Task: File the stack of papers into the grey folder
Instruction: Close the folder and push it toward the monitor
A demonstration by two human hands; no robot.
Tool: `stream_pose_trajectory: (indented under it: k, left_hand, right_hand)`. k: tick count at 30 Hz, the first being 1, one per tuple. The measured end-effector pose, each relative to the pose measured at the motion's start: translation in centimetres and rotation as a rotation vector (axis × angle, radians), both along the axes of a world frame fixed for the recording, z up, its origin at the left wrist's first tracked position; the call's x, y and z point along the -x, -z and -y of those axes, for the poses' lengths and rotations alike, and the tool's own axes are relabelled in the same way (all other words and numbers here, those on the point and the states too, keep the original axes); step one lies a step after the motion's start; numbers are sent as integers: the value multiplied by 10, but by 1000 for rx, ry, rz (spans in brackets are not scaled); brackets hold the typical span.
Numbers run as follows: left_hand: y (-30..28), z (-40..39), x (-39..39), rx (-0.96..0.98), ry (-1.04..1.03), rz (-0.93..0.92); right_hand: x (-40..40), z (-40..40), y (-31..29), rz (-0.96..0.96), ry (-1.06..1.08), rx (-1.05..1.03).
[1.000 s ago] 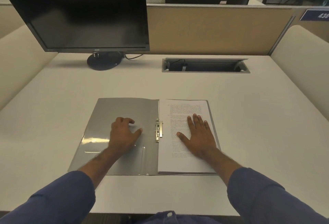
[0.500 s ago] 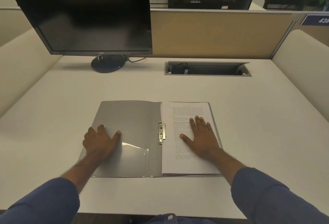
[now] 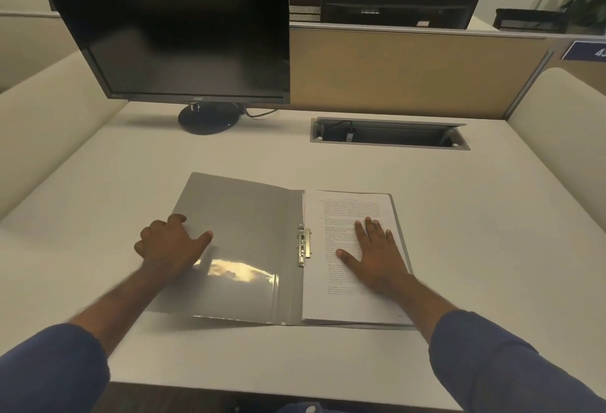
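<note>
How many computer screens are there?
2. One big dark monitor stands on the desk, far left, behind the open grey folder. Another monitor sits beyond the partition, its back showing. More could be hidden.

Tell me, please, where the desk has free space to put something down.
Bare white desk lies right of the open grey folder, up to the cable tray; also between folder and black monitor. Hands crowd the folder itself.

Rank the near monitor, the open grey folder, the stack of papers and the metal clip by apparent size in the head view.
1. near monitor
2. open grey folder
3. stack of papers
4. metal clip
</note>
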State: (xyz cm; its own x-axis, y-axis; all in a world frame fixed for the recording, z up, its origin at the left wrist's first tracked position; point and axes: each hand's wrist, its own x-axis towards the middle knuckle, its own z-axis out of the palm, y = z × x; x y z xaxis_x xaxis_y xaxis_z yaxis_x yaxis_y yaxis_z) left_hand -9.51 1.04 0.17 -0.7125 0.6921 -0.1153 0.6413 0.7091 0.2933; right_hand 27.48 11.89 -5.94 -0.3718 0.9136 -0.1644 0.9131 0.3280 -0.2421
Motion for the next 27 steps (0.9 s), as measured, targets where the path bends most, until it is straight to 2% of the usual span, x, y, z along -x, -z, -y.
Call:
stream_pose_trajectory:
  k: [5,7,10,14,18,21,27]
  left_hand:
    - [-59,17,1,-224,224,-128]
    - [-83,20,3,-303,327,-59]
    - [-112,19,-3,-391,457,201]
    - [-132,16,-31,-583,515,667]
    - [-126,4,-69,-748,577,898]
    - [-107,-7,-97,-737,617,913]
    - [-47,-18,-126,-510,680,746]
  right_hand:
    - [1,-2,0,14,5,4]
    - [1,-2,1,15,6,3]
    - [0,-3,1,12,5,-3]
    - [0,-4,0,5,7,3]
    - [0,-4,-5,-74,43,18]
    - [0,-3,-14,-217,98,25]
    - [-9,1,-45,-635,227,75]
